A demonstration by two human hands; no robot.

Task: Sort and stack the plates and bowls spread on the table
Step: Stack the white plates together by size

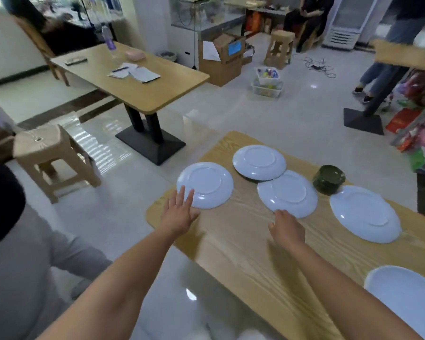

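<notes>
left hand [180, 213]: fingers spread, tips on left plate [206, 184] rim
right hand [287, 228]: at middle plate [288, 193] edge, grip unclear

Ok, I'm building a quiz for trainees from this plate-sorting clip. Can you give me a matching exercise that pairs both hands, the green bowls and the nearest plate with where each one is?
Things:
1. left hand
2. right hand
3. green bowls
4. nearest plate

Places:
A. stacked near the far edge of the table
B. at the near rim of the middle plate
C. cut off by the picture's lower right corner
D. fingertips on the leftmost plate

Pairs: 1-D; 2-B; 3-A; 4-C
</notes>
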